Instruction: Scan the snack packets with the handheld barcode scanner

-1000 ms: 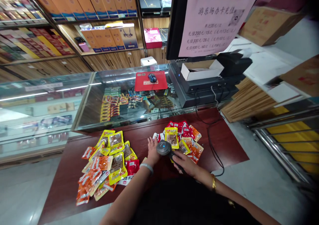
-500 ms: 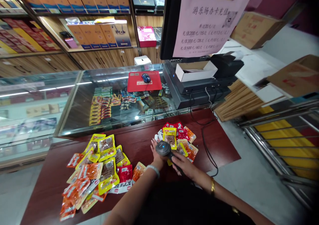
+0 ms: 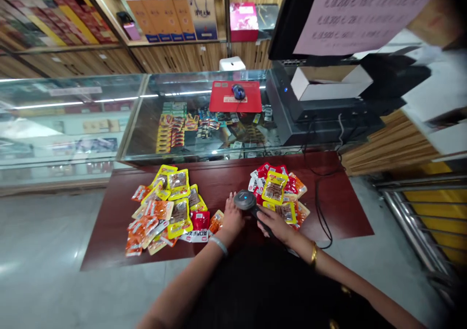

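My right hand (image 3: 275, 225) is wrapped round the handle of a black barcode scanner (image 3: 245, 200), its head pointing to the left. My left hand (image 3: 233, 216) reaches over the dark red tabletop (image 3: 222, 171) with fingers stretched out, partly hidden behind the scanner head; nothing shows in it. Beyond the scanner, on the right, lies a pile of snack packets, topped by a yellow-edged packet (image 3: 275, 187). To the left is a larger pile of yellow, orange and red packets, including another yellow-edged packet (image 3: 180, 217).
Behind the table stands a glass display counter (image 3: 146, 139) with a red mouse pad (image 3: 219, 103) and a mouse (image 3: 239, 92). At right are a monitor (image 3: 288, 23), a white open box (image 3: 328, 91), a black cable (image 3: 318, 212) and metal railings (image 3: 412, 232).
The camera view has shifted, so the scene sits further right and higher. My left hand has drawn away from the right pile toward the left one. The scanner stays in my right hand.
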A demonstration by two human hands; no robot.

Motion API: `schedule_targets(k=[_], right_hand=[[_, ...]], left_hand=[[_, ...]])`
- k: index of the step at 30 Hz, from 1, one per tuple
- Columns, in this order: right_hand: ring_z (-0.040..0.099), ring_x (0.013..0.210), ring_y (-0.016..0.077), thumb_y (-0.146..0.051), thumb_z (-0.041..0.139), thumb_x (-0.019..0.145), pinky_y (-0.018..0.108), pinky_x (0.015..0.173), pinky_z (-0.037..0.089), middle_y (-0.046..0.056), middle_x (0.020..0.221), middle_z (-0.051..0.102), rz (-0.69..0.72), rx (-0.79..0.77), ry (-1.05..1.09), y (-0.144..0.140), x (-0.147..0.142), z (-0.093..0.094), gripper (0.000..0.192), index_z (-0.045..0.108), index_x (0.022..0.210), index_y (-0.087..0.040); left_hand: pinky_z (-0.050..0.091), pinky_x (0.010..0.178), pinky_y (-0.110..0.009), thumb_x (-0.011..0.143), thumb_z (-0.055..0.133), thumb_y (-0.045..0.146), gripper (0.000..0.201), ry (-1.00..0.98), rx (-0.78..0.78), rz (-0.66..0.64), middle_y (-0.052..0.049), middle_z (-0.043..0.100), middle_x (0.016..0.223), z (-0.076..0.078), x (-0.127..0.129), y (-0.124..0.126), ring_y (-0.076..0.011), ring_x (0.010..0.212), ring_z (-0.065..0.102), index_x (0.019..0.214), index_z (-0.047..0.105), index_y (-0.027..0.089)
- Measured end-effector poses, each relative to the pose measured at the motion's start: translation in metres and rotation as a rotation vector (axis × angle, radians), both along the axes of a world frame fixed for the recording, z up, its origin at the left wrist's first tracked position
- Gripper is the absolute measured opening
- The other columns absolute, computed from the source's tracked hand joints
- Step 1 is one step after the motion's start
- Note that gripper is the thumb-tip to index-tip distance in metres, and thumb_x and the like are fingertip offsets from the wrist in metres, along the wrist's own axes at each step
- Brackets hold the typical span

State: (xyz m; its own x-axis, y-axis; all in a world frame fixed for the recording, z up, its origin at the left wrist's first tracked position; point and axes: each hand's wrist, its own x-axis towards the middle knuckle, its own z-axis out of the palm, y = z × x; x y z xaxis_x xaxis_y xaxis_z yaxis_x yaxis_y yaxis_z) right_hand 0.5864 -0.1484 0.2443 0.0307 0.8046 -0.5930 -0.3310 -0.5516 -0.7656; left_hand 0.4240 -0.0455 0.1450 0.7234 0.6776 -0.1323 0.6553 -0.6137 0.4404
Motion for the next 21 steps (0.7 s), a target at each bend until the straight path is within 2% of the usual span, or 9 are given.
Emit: schedule_targets(k=[1,4,7,9,13,17,19,21], right_hand=[[0.039,0.042,0.0077,-0.075,0.062,0.081,0.022,0.044,0.032,-0.01,0.057,0.05,0.024,-0.002,-0.006,0.0,-0.003,0.0,0.067,0.06,0.116,-0.018],[0.038,0.042,0.0076,-0.074,0.059,0.083,0.022,0.044,0.03,-0.009,0.057,0.049,0.106,-0.008,-0.024,0.0,-0.012,0.001,0.065,0.061,0.115,-0.017],[0.038,0.043,0.0085,-0.074,0.06,0.083,0.022,0.044,0.029,-0.01,0.056,0.048,0.155,-0.024,-0.021,-0.001,-0.02,-0.002,0.07,0.059,0.122,-0.016],[0.038,0.043,0.0088,-0.075,0.061,0.082,0.022,0.043,0.029,-0.01,0.055,0.047,0.168,-0.032,-0.012,-0.001,-0.024,-0.004,0.073,0.057,0.127,-0.017],[0.038,0.041,0.0084,-0.077,0.06,0.081,0.022,0.043,0.031,-0.011,0.053,0.047,0.188,-0.017,-0.028,0.002,-0.027,-0.007,0.077,0.057,0.129,-0.017],[0.039,0.039,0.0086,-0.078,0.06,0.08,0.023,0.043,0.031,-0.011,0.052,0.048,0.139,-0.011,-0.034,0.002,-0.024,-0.002,0.083,0.054,0.134,-0.015],[0.039,0.04,0.0085,-0.077,0.061,0.079,0.022,0.043,0.031,-0.011,0.053,0.048,0.1,-0.007,-0.034,0.001,-0.021,0.003,0.083,0.054,0.134,-0.015],[0.038,0.04,0.008,-0.077,0.063,0.078,0.022,0.043,0.031,-0.011,0.053,0.048,0.057,-0.004,-0.025,-0.001,-0.017,0.007,0.082,0.055,0.133,-0.016]], left_hand=[[0.032,0.12,-0.056,0.081,0.069,0.032,0.073,0.043,0.024,0.016,-0.022,0.047,0.155,0.006,-0.023,0.0,-0.038,0.148,0.038,0.148,0.049,0.01],[0.036,0.113,-0.054,0.082,0.069,0.031,0.066,0.216,0.099,0.199,-0.023,0.054,0.146,0.025,-0.077,0.001,-0.0392,0.135,0.049,0.143,0.053,0.01],[0.04,0.106,-0.049,0.077,0.074,0.034,0.058,0.346,0.103,0.263,-0.022,0.059,0.135,0.036,-0.097,0.004,-0.0387,0.123,0.054,0.129,0.062,0.01],[0.04,0.104,-0.048,0.074,0.078,0.037,0.053,0.364,0.095,0.26,-0.021,0.061,0.13,0.038,-0.095,0.006,-0.0378,0.12,0.054,0.119,0.064,0.012],[0.04,0.1,-0.046,0.076,0.076,0.036,0.043,0.316,0.07,0.285,-0.017,0.066,0.117,0.04,-0.084,0.011,-0.0354,0.117,0.056,0.111,0.062,0.015],[0.038,0.102,-0.046,0.079,0.074,0.03,0.037,0.157,-0.004,0.309,-0.014,0.071,0.102,0.043,-0.076,0.022,-0.0333,0.112,0.061,0.11,0.059,0.017],[0.041,0.1,-0.045,0.077,0.076,0.028,0.041,0.002,-0.109,0.401,-0.012,0.071,0.102,0.042,-0.07,0.031,-0.0311,0.107,0.065,0.112,0.057,0.019],[0.047,0.094,-0.041,0.076,0.078,0.03,0.045,-0.233,-0.276,0.566,-0.009,0.071,0.103,0.039,-0.059,0.04,-0.0274,0.1,0.068,0.113,0.055,0.021]])
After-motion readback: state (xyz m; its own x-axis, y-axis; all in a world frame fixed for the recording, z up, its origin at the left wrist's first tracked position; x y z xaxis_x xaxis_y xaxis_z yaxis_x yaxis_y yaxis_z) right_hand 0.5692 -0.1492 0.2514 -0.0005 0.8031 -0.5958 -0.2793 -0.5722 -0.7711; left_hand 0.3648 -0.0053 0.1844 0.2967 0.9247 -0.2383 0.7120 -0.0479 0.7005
